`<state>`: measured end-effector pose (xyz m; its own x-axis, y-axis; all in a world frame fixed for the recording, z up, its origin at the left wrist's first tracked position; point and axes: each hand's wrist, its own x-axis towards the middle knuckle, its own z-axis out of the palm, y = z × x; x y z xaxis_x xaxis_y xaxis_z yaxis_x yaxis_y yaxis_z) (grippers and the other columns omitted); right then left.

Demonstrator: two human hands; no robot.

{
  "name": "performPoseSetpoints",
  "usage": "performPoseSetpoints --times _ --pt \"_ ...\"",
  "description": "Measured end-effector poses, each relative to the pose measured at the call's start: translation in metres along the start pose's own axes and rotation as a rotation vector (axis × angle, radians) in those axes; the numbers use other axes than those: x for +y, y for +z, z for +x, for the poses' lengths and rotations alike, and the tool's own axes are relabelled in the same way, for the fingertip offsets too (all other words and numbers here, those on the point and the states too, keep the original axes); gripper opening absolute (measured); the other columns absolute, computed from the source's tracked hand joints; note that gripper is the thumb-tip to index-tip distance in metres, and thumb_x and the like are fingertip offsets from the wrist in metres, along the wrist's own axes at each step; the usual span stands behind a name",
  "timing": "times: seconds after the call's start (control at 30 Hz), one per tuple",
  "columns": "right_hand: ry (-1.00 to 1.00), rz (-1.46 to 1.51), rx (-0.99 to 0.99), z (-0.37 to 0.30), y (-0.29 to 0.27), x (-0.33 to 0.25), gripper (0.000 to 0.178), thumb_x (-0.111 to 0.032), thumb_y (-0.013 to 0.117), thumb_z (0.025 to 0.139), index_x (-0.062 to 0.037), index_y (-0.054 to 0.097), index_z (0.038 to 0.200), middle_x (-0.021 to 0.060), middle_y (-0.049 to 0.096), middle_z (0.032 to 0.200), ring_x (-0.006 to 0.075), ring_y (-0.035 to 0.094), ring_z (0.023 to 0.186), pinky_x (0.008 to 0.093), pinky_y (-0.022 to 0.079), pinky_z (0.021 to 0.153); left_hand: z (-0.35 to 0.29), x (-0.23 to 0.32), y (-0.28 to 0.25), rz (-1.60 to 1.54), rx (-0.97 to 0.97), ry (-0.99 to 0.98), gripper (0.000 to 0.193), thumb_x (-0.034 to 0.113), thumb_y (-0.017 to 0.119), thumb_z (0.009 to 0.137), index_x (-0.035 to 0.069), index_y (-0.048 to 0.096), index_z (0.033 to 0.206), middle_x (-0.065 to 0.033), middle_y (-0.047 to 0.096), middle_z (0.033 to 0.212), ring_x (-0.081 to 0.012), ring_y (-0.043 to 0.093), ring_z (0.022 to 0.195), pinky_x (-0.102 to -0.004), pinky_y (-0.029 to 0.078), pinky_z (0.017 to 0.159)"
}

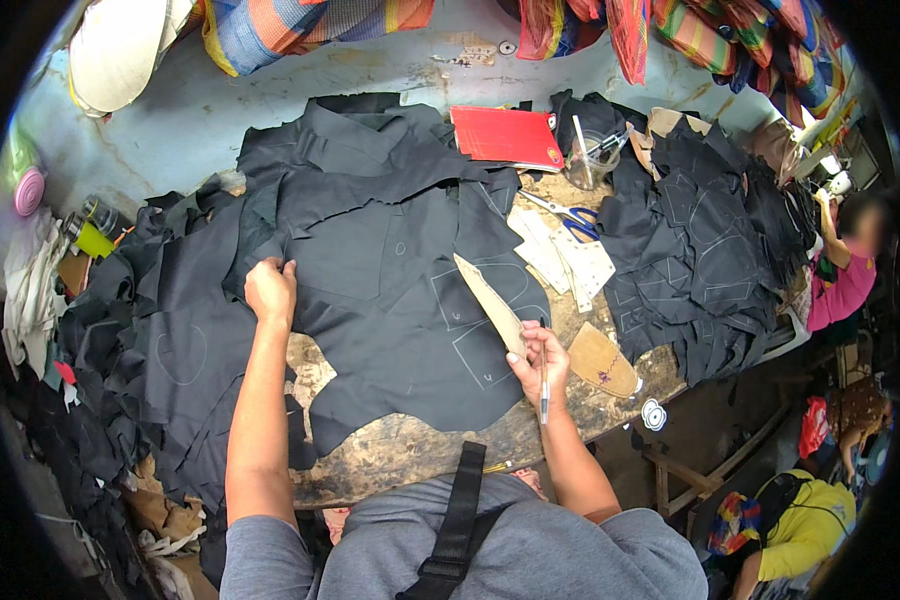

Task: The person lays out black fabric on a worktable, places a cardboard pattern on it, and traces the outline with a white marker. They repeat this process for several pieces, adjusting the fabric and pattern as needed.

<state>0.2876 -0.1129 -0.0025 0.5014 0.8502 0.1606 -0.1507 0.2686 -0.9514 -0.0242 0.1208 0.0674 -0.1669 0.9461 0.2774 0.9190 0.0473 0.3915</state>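
A black leather-like sheet [355, 250] lies across the worktable, with pale outlines drawn on it. My left hand [271, 290] is closed on an edge of this sheet, at its left part. In my right hand [542, 362] are a pen [544, 392], pointing down toward me, and a long tan pattern piece [492, 302], slanting up to the left over the drawn outlines. To the right of that hand rests a brown rounded pattern piece [604, 360]. Beyond it lie several white paper patterns [560, 258] and blue-handled scissors [576, 220].
A red notebook [507, 136] and a clear cup of tools [592, 160] stand at the back. Piles of black pieces [690, 240] cover the right end; more scraps [110, 330] heap at left. Two people, in a pink top [842, 290] and a yellow top [805, 530], are at right.
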Motion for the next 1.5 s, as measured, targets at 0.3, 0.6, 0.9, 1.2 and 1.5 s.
performPoseSetpoints --times 0.3,0.6,0.9,1.2,1.5 --pt "0.001 0.013 -0.006 0.000 0.000 0.001 0.041 -0.005 0.078 0.069 -0.0010 0.054 0.101 0.0094 0.049 0.118 0.0144 0.056 0.096 0.0279 0.049 0.080 -0.044 0.044 0.007 0.222 -0.111 0.161 0.094 0.062 0.076 0.052 0.011 0.050 0.127 -0.0272 0.043 0.131 -0.0416 0.039 0.122 -0.0577 0.033 0.097" --pt "0.005 0.011 -0.010 0.001 0.000 0.001 0.041 -0.007 0.078 0.069 0.0002 0.054 0.100 0.0102 0.050 0.116 0.0155 0.056 0.099 0.0290 0.049 0.083 -0.013 0.045 0.029 0.047 -0.159 0.124 0.067 0.034 0.081 0.063 0.011 0.055 0.120 -0.0128 0.057 0.121 -0.0354 0.052 0.111 -0.0413 0.044 0.091" --pt "0.005 0.013 -0.007 0.002 0.001 0.000 0.040 -0.006 0.078 0.068 -0.0001 0.055 0.100 0.0098 0.050 0.116 0.0150 0.055 0.099 0.0280 0.049 0.081 -0.020 0.067 0.007 0.127 -0.348 0.007 0.076 0.046 0.083 0.056 0.009 0.055 0.117 -0.0153 0.052 0.124 -0.0344 0.043 0.121 -0.0534 0.038 0.094" --pt "0.011 -0.006 -0.009 0.000 0.000 0.001 0.040 -0.006 0.078 0.068 -0.0015 0.054 0.100 0.0093 0.050 0.116 0.0142 0.056 0.097 0.0275 0.049 0.080 -0.026 0.062 0.009 0.010 -0.261 0.259 0.022 0.010 0.060 0.071 0.006 0.064 0.092 -0.0147 0.061 0.098 -0.0306 0.057 0.097 -0.0497 0.045 0.083" --pt "-0.003 -0.024 -0.017 0.001 0.001 0.000 0.041 -0.007 0.079 0.068 -0.0003 0.054 0.100 0.0097 0.050 0.116 0.0154 0.056 0.099 0.0284 0.049 0.081 0.067 0.032 -0.137 -0.239 -0.273 0.526 0.005 -0.002 0.045 0.066 -0.004 0.047 0.070 -0.0175 0.035 0.061 -0.0107 0.041 0.057 -0.0313 0.039 0.055"
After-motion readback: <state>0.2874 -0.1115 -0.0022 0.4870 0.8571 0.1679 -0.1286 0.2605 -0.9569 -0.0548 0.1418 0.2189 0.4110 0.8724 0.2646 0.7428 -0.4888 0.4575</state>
